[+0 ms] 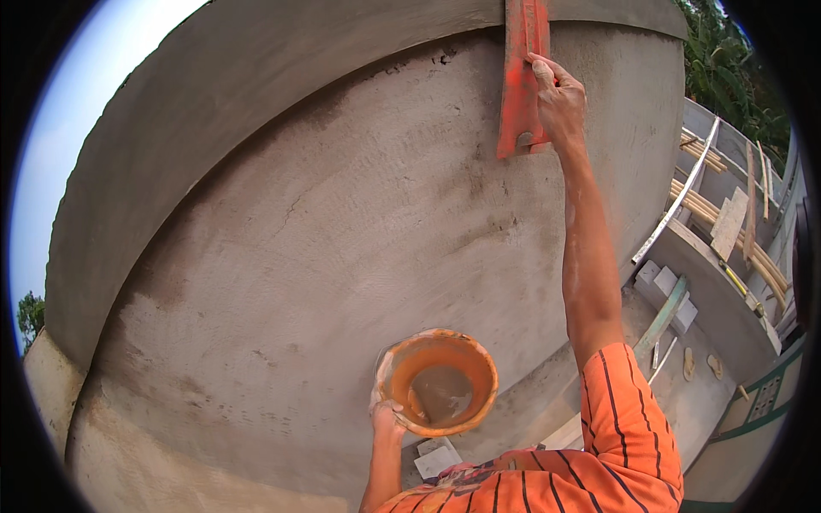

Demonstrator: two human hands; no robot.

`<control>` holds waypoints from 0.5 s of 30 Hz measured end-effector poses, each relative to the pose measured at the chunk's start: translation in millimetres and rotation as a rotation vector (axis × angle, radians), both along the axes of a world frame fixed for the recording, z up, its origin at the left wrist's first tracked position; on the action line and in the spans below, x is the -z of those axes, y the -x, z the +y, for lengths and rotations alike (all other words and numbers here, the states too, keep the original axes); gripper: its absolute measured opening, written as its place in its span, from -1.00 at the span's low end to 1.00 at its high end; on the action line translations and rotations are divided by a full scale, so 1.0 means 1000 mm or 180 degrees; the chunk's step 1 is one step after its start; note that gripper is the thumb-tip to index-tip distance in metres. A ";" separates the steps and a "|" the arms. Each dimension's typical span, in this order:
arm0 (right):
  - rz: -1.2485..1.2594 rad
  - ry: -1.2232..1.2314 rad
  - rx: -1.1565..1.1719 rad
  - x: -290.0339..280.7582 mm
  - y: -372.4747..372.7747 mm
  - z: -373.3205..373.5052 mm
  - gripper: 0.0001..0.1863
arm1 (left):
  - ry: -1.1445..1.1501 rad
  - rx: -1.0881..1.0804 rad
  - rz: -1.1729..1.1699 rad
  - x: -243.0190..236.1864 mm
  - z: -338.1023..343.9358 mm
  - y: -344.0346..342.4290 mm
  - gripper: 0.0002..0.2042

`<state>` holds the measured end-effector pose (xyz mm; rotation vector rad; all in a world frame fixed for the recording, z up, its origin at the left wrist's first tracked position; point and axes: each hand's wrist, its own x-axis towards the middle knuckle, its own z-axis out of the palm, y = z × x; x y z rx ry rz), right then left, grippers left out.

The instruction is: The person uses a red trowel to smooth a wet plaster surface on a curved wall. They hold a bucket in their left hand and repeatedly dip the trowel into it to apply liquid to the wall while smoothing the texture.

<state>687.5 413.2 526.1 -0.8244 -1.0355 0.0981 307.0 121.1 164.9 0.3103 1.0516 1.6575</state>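
Note:
My right hand [558, 101] is raised at the top of the view, its fingers gripping a long red plastering float [517, 103] upright against the grey wall [316, 231], where the float crosses the edge of a darker raised band [197, 107]. Low in the middle, my left hand [386, 412] holds the rim of an orange bucket [479, 380] with some grey, wet-looking material [443, 393] inside. The underside of the float and the fingers under the bucket are hidden.
At the right lie bamboo poles, planks [729, 224], a white straight bar [672, 192] and a low wall [714, 278]. Below are pale blocks [667, 284], a green bar [657, 323] and a pair of sandals [688, 363]. Trees [735, 77] stand behind.

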 end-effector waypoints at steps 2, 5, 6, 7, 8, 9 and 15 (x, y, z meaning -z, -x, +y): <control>-0.0304 0.0159 -0.0475 -0.006 0.064 -0.054 -0.66 | 0.0032 0.0131 0.0013 0.013 0.002 0.007 -0.29; -0.1019 -0.0234 -0.0686 -0.010 0.171 -0.117 -0.72 | -0.0123 0.0025 0.0142 0.004 -0.004 0.001 -0.32; -0.1265 -0.0355 -0.0530 -0.016 0.196 -0.132 -0.73 | -0.0232 -0.0006 0.0199 -0.002 -0.003 -0.003 -0.32; -0.1509 -0.0451 -0.0376 -0.020 0.216 -0.144 -0.74 | -0.0202 0.0069 0.0128 0.004 -0.003 0.002 -0.32; -0.1593 -0.0550 -0.0438 -0.023 0.232 -0.154 -0.75 | -0.0170 0.0127 0.0055 0.016 0.001 0.009 -0.33; -0.1673 -0.0666 -0.0458 -0.028 0.242 -0.162 -0.76 | -0.0165 0.0220 -0.0008 0.019 0.006 0.012 -0.33; -0.2013 -0.0776 -0.0060 -0.012 0.233 -0.159 -0.79 | -0.0339 0.0160 -0.0049 0.004 -0.002 0.002 -0.33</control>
